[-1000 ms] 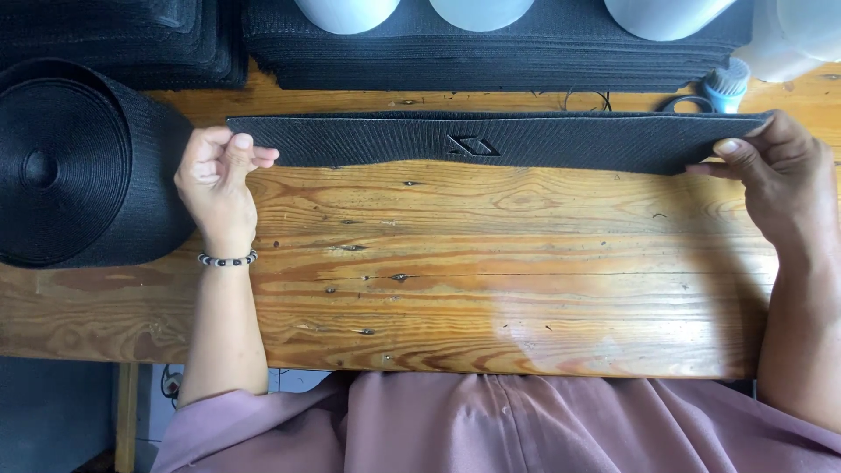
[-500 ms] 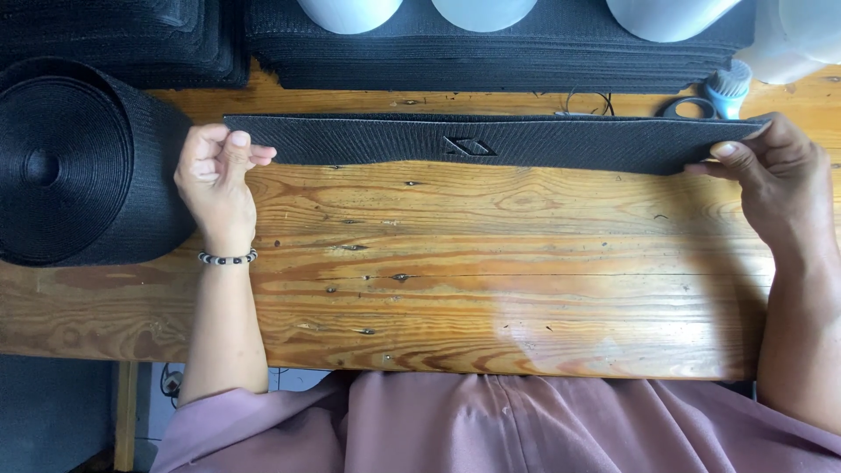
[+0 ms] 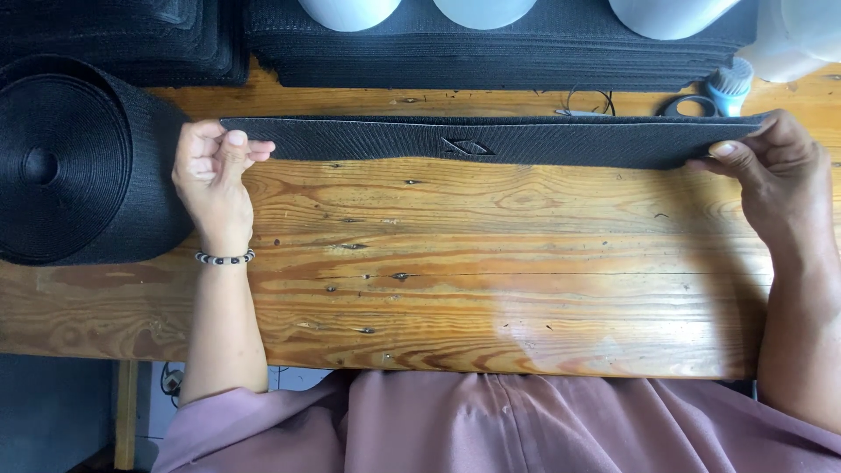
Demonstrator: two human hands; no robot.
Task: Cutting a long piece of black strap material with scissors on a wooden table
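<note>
A long black woven strip (image 3: 491, 140) with a small raised diamond-shaped emblem at its middle is stretched across the far part of the wooden table (image 3: 491, 263). My left hand (image 3: 210, 175) pinches the strip's left end between thumb and fingers; a beaded bracelet sits on that wrist. My right hand (image 3: 775, 171) grips the strip's right end, thumb on top. The strip is held taut, its near edge lifted a little off the wood.
A big roll of black webbing (image 3: 74, 162) lies at the left. Stacks of black strips (image 3: 491, 52) line the far edge, with white cones (image 3: 666, 13) on top. Scissors (image 3: 688, 107) and a blue-handled brush (image 3: 727, 88) lie at the far right.
The strip has tilted and shifted slightly away from me, so it looks narrower. Both hands keep their grip on its ends.
</note>
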